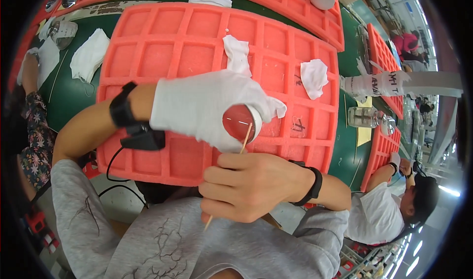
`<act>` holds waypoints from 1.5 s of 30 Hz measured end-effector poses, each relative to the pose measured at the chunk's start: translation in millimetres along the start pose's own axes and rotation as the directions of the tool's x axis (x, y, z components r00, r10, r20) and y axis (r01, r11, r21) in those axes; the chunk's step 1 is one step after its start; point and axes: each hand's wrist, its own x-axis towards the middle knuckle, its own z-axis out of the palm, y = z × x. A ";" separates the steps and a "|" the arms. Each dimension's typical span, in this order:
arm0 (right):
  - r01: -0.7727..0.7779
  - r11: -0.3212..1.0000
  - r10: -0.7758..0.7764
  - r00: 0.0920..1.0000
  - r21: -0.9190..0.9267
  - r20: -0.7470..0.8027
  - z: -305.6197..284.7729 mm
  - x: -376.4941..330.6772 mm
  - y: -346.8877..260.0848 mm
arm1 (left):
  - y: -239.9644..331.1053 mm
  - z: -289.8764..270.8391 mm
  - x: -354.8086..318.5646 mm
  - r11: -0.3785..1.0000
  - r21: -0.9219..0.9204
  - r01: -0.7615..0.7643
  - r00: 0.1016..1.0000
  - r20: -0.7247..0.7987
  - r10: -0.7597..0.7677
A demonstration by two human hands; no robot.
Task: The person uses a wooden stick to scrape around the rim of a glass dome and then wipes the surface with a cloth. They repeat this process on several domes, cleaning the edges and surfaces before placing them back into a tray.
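My left hand, in a white glove, has its fingers curled round the rim of a shiny round mirror-like piece with a pale edge; its face reflects red. In my bare right hand a thin wooden stick is pinched, its upper end over the face of the round piece. Whether the tip touches the face I cannot tell. Both hands are above a red foam tray divided into square compartments. White cloths lie on the tray, one beyond my left hand and another to the right.
A white cloth and a glass jar lie on the green table at left. To the right are another glass jar and a wrapped post. More foam trays stand behind. A co-worker sits at right.
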 end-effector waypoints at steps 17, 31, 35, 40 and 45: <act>-0.264 0.848 0.437 0.839 0.459 -0.325 -51.0 -18.6 19.1 | 31.2 -11.9 -5.4 0.982 -0.146 0.121 0.989 0.102 -0.106; -0.247 0.919 0.390 0.681 0.307 -0.620 -64.5 -32.0 21.2 | 24.4 -1.2 -6.1 0.969 -0.037 -0.242 0.873 -0.445 0.201; -0.547 0.790 0.504 0.325 0.275 -0.800 -77.2 -19.6 9.8 | 24.3 -12.7 -11.2 0.941 0.321 -0.110 0.832 -0.489 0.264; -0.588 0.587 0.165 0.760 -0.557 -0.628 -86.0 -17.8 2.8 | 38.1 -11.5 -12.6 0.602 0.792 -0.101 0.851 -0.245 0.465; -0.777 0.562 0.761 0.620 -0.284 -0.192 -66.6 -27.0 13.0 | 41.5 -15.5 -11.8 0.674 0.718 -0.177 0.766 -0.330 0.552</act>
